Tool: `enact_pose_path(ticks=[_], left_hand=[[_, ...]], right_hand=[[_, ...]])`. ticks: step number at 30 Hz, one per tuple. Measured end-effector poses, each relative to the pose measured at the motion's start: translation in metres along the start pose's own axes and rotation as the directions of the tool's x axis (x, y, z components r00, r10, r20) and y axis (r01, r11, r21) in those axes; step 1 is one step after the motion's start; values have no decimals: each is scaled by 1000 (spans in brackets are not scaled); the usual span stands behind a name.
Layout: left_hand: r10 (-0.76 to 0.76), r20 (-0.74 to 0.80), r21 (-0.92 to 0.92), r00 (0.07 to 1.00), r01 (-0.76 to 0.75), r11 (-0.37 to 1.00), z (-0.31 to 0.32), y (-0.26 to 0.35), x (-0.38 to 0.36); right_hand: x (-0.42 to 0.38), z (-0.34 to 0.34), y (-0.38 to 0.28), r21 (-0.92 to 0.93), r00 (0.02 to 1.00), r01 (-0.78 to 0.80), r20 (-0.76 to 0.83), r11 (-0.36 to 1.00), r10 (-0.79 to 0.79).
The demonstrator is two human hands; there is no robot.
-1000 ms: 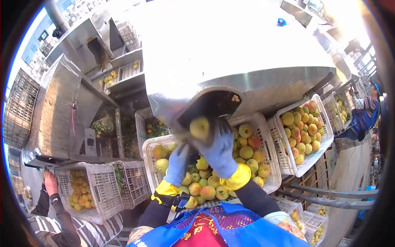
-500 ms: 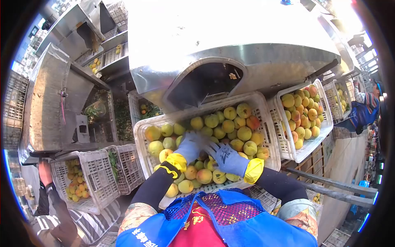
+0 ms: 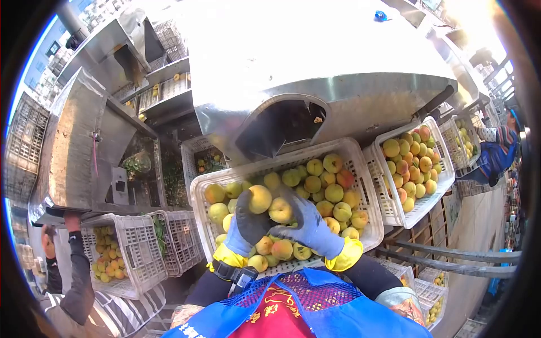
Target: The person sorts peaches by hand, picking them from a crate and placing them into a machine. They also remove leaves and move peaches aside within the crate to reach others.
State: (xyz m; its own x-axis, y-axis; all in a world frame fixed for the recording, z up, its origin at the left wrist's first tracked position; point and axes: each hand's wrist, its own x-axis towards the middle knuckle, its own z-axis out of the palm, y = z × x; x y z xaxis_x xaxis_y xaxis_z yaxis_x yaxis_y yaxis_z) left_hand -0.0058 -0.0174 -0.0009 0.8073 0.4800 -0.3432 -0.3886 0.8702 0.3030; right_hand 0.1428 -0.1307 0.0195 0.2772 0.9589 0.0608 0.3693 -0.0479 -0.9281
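Note:
Both hands wear grey-blue gloves with yellow cuffs and are over a white plastic crate (image 3: 373, 217) of yellow-green and reddish peaches (image 3: 333, 192). My left hand (image 3: 248, 225), its palm turned up, is curled around a yellow peach (image 3: 260, 199). Just to its right, my right hand (image 3: 311, 226) has its thumb and fingers around another yellow peach (image 3: 280, 210). The two held peaches are side by side above the others in the crate.
A metal machine (image 3: 338, 101) with a dark opening stands behind the crate. Another peach crate (image 3: 443, 194) is at the right. At the left are fruit crates (image 3: 138, 253) and a person's arms (image 3: 79, 276). Another person (image 3: 496, 152) stands far right, near metal rails (image 3: 451, 254).
My hands have risen from among the peaches, turned inward, and each has taken hold of a peach. The view has shifted slightly, and the person at the left has moved their arms.

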Motion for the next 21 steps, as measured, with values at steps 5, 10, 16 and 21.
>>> enact_pose_path(ticks=[5, 10, 16, 21], left_hand=[[92, 66, 14, 994, -93, 996, 21, 21, 11], [262, 7, 238, 965, -256, 937, -7, 18, 17], [365, -31, 515, 930, -298, 804, -32, 10, 15], [384, 220, 940, 897, -301, 164, -36, 14, 15]], right_hand=[[29, -10, -22, -350, 985, 46, -137, 936, -100], [81, 1, -17, -441, 828, 79, -471, 894, -306], [129, 20, 1, -639, 742, -109, -562, 761, -366], [183, 33, 36, -960, 803, -159, -262, 232, -536]])
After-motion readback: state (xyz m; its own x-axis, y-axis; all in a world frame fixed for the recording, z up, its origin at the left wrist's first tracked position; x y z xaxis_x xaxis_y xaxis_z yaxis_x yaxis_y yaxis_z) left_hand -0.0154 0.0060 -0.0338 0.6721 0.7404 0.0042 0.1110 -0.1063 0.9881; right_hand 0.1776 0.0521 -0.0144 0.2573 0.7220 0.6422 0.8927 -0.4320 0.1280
